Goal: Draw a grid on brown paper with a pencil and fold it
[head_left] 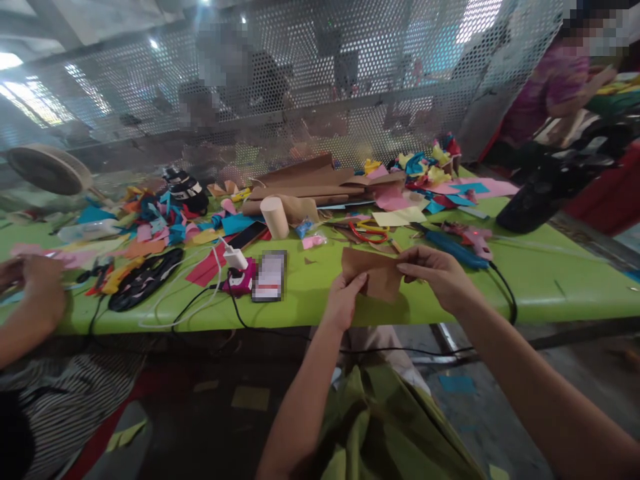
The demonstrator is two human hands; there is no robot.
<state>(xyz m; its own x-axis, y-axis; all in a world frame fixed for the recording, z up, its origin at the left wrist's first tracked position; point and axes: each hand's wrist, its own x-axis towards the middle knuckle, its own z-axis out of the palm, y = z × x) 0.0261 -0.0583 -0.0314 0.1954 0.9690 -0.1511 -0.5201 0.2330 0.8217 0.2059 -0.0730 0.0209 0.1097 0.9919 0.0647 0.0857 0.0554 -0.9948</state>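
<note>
A small sheet of brown paper [375,275] is held up between my hands, just over the green table [310,310]. My left hand [346,299] pinches its lower left side, thumb on top. At its upper right edge, my right hand [434,272] grips it between thumb and fingers. Right of that hand lie a blue-handled tool [453,248] and a pink glue gun [475,240] with a small red light. Scissors with red and yellow handles [369,232] rest behind the paper.
A phone [269,276], a pink power socket [241,279] with a white charger, and loose cables lie to the left. Behind stand a beige cylinder [274,217] and stacked brown paper [310,179]. A dark bottle [530,193] leans at right. A co-worker's hand [43,287] is far left.
</note>
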